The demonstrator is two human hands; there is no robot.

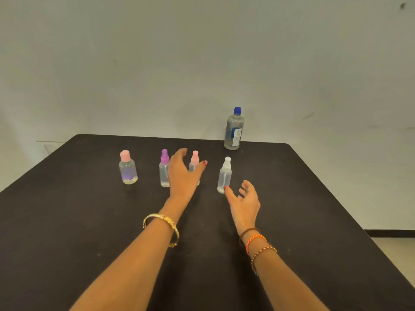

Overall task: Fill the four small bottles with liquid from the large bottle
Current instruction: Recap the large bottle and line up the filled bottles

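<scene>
Across the middle of the frame, four small clear plastic bottles stand upright on the black desk (67, 221): flat pink-capped bottle (127, 167), purple-topped sprayer (164, 168), pink-topped sprayer (194, 161), white-topped sprayer (224, 176). Left hand (183, 173), fingers spread and holding nothing, hovers before the pink sprayer. Right hand (244, 199), loosely spread, sits just right of the white sprayer. One large blue-capped bottle (234, 129) stands upper right, nearer the right hand.
</scene>
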